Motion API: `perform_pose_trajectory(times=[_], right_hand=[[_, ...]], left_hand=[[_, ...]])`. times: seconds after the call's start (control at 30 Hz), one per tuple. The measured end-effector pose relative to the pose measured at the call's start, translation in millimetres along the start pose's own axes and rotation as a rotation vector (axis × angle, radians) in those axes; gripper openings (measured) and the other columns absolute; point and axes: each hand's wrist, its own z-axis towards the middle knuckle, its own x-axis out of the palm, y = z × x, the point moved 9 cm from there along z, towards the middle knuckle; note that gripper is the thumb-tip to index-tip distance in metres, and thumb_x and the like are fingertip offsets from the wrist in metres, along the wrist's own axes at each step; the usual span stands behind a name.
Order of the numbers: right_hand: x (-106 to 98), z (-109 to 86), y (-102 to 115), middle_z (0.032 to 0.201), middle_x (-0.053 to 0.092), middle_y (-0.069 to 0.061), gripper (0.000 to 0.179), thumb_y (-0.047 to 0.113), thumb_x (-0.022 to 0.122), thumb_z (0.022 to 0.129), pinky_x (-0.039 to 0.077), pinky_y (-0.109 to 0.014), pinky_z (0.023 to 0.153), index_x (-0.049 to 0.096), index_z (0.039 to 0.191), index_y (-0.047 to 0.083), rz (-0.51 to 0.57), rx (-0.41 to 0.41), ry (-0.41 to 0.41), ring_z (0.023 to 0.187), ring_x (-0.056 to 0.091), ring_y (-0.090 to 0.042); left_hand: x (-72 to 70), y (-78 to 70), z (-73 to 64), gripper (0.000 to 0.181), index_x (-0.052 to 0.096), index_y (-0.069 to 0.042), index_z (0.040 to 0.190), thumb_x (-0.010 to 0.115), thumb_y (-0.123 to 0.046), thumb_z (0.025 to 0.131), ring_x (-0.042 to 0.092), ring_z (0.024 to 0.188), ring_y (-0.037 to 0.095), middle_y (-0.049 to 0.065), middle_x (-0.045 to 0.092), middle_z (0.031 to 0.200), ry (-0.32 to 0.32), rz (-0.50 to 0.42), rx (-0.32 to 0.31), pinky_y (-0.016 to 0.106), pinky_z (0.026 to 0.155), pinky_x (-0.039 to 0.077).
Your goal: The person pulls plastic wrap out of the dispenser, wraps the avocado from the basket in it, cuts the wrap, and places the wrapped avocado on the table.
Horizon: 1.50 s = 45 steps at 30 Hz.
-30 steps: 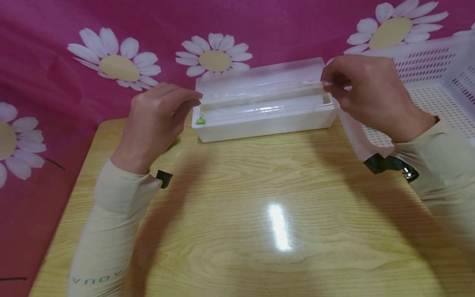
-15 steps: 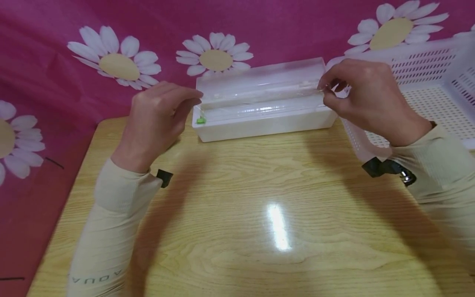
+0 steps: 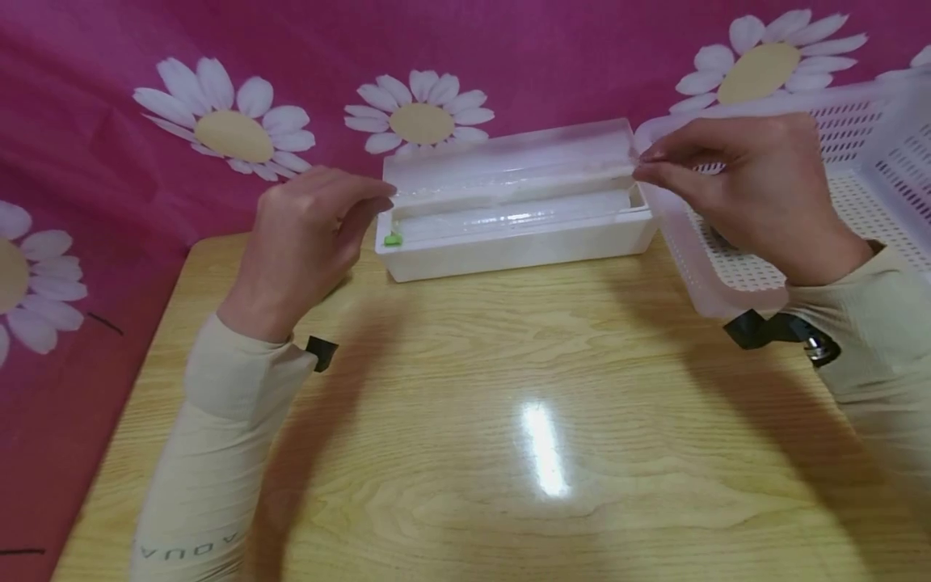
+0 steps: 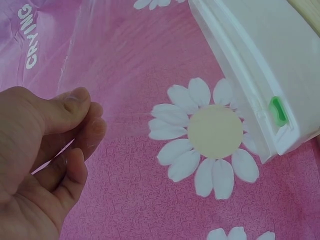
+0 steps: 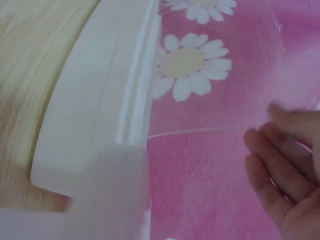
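Observation:
A white cling film dispenser (image 3: 524, 257) lies lengthwise at the back of the table, its lid (image 3: 509, 158) raised behind it. Inside is a shiny roll (image 3: 509, 218), and a green slider (image 3: 393, 239) sits at the left end. A clear sheet of cling film (image 4: 115, 70) stretches up from the box between both hands. At its left edge, my left hand (image 3: 298, 242) pinches the film between thumb and fingers, just beyond the dispenser's left end. My right hand (image 3: 764, 190) pinches the opposite edge near the lid's right end; its thumb is blurred in the right wrist view.
On the right, a white perforated plastic basket (image 3: 698, 299) stands close to the dispenser, partly behind the right hand. A pink cloth with daisies (image 3: 567, 56) hangs along the back and left of the wooden table (image 3: 451, 404).
The right hand's fingers shift along the film edge, and the hand moves slightly right, its bunched fingers becoming straighter in the pinch. The left hand and the dispenser stay in place.

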Motion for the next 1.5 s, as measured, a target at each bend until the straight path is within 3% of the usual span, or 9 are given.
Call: perform_pose_trajectory(times=[0.1,0.17,0.4,0.63,0.8,1.07,1.17,1.33,1.5], right_hand=[[-4.9,-3.3,-9.5,0.082,0.061,0.044,0.02,0.026,0.08,0.081,0.036,-0.007,0.066,0.079,0.098,0.015,0.04,0.061,-0.026,0.077,0.05,0.033],[-6.4,-5.2,-15.0,0.079,0.048,0.055,0.022,0.028,0.079,0.081,0.038,-0.005,0.067,0.079,0.099,0.016,0.074,0.1,-0.036,0.076,0.053,0.031],[-6.5,-12.0,-29.8,0.078,0.046,0.057,0.027,0.031,0.078,0.081,0.039,-0.002,0.07,0.077,0.104,0.017,0.077,0.197,0.001,0.08,0.053,0.025],[-7.5,-16.2,-37.3,0.077,0.051,0.053,0.026,0.026,0.079,0.081,0.041,-0.002,0.068,0.078,0.103,0.012,0.121,0.234,0.021,0.076,0.057,0.021],[-10.1,-19.3,-41.8,0.077,0.059,0.047,0.025,0.021,0.081,0.079,0.044,-0.001,0.066,0.078,0.101,0.009,0.197,0.266,-0.022,0.072,0.061,0.022],[-12.0,-18.5,-30.3,0.081,0.05,0.052,0.024,0.029,0.071,0.088,0.039,-0.002,0.068,0.076,0.103,0.01,0.087,0.184,-0.083,0.074,0.054,0.025],[-5.3,-17.1,-29.4,0.086,0.058,0.043,0.023,0.025,0.065,0.093,0.044,-0.002,0.071,0.07,0.104,0.005,0.162,0.192,-0.07,0.075,0.06,0.018],[2.9,-12.7,-31.4,0.094,0.068,0.022,0.014,0.018,0.055,0.098,0.051,-0.005,0.078,0.062,0.108,0.01,0.331,0.241,-0.043,0.083,0.068,0.007],[0.5,-5.9,-25.0,0.091,0.069,0.017,0.015,0.015,0.052,0.099,0.053,-0.009,0.077,0.06,0.109,0.008,0.389,0.189,-0.075,0.08,0.07,0.0]], left_hand=[[0.7,-0.2,-0.1,0.016,0.076,-0.005,0.103,0.067,-0.01,0.09,0.072,0.083,0.028,0.012,0.077,0.095,0.006,0.004,-0.001,0.042,0.074,0.059],[0.7,-0.3,0.0,0.016,0.076,-0.005,0.103,0.067,-0.01,0.09,0.072,0.083,0.028,0.013,0.077,0.095,0.004,0.006,0.0,0.042,0.074,0.059],[-0.7,-0.8,-0.3,0.015,0.076,-0.006,0.102,0.068,-0.009,0.09,0.072,0.082,0.027,0.012,0.077,0.093,-0.01,0.007,0.004,0.042,0.073,0.058],[-0.8,-1.1,-0.2,0.015,0.076,-0.006,0.102,0.068,-0.009,0.09,0.072,0.083,0.027,0.012,0.077,0.094,-0.008,0.01,0.003,0.042,0.074,0.058],[-0.8,-1.7,-0.2,0.015,0.076,-0.005,0.101,0.068,-0.009,0.089,0.072,0.082,0.027,0.013,0.077,0.093,-0.006,0.004,0.003,0.042,0.073,0.058],[0.1,-2.3,-0.6,0.016,0.076,-0.005,0.102,0.068,-0.009,0.089,0.073,0.085,0.027,0.013,0.077,0.094,-0.008,0.016,0.004,0.041,0.076,0.059],[-0.2,-2.1,-1.4,0.017,0.076,-0.004,0.104,0.068,-0.01,0.089,0.073,0.087,0.028,0.013,0.077,0.096,-0.021,0.025,0.012,0.041,0.079,0.059],[-4.1,-2.9,0.0,0.02,0.074,-0.003,0.106,0.067,-0.013,0.091,0.073,0.092,0.029,0.014,0.076,0.099,-0.056,0.041,0.042,0.041,0.084,0.058],[-9.9,-5.5,1.0,0.021,0.074,-0.002,0.106,0.064,-0.015,0.093,0.073,0.089,0.029,0.015,0.076,0.097,-0.099,0.054,0.082,0.04,0.083,0.059]])
